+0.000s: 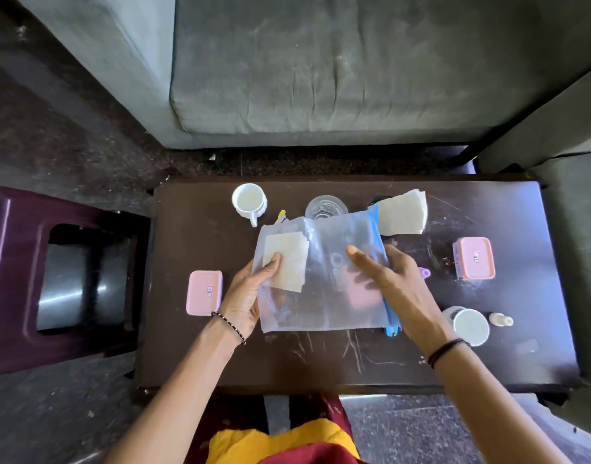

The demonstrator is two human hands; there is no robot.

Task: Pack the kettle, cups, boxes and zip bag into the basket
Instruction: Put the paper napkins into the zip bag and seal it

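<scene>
While both hands hold it just above the middle of the dark table, the zip bag looks frosted and see-through, with a blue zip strip along its right edge. Left hand: thumb pinches the bag's left edge over a pale paper square inside. Right hand: fingers inside the bag's mouth, thumb on top, gripping it. More pale paper sticks out beyond the zip. White cup at far left, pink boxes left and right.
</scene>
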